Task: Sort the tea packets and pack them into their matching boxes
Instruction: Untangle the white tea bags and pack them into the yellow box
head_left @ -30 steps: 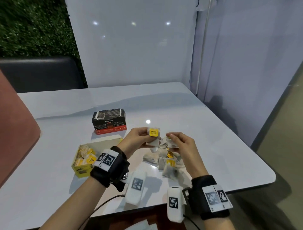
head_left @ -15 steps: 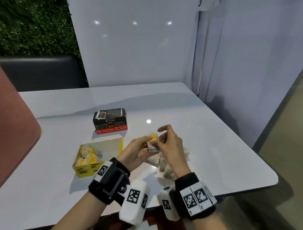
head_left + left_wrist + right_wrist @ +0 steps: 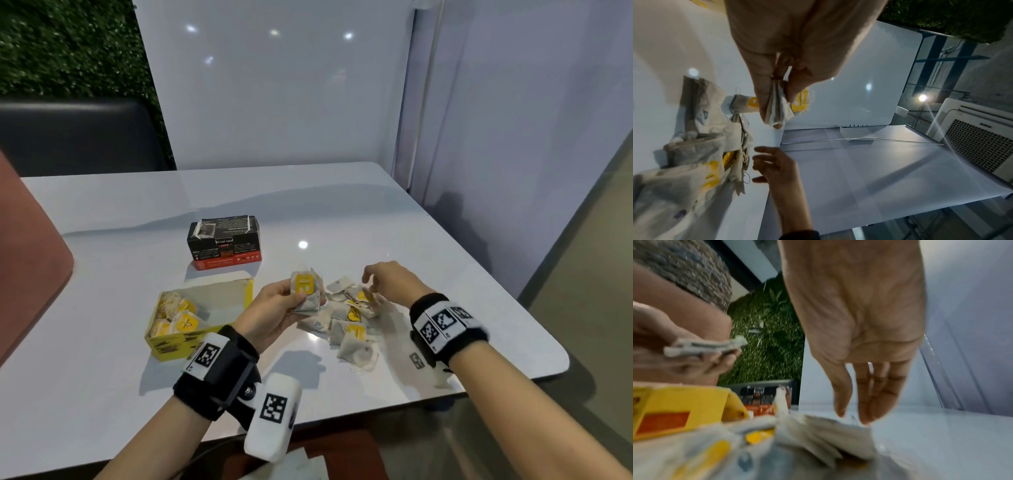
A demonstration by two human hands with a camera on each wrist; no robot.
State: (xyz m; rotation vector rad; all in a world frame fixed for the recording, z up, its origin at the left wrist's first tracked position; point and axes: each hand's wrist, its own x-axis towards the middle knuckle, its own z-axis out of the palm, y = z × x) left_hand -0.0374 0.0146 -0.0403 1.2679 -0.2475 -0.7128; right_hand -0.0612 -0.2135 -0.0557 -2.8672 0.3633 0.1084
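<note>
My left hand (image 3: pixel 284 308) pinches a small stack of tea packets with yellow tags (image 3: pixel 306 291) above the table, between the yellow box and the pile; the left wrist view shows the stack (image 3: pixel 777 107) squeezed between thumb and fingers. A loose pile of tea packets (image 3: pixel 349 322) lies on the white table (image 3: pixel 342 212). My right hand (image 3: pixel 383 284) hovers over the pile's far edge with relaxed fingers (image 3: pixel 869 394), holding nothing. The open yellow box (image 3: pixel 205 308) at the left holds several yellow-tagged packets. A closed black and red box (image 3: pixel 224 241) stands behind it.
A white partition wall rises behind the table and along its right side. A reddish chair back (image 3: pixel 30 260) stands at the left edge. The table's near edge and rounded right corner (image 3: pixel 555 359) are close to the pile.
My right hand let go of the packets held at my left hand and moved right, down over the pile. The left hand keeps the stack and stays near the yellow box.
</note>
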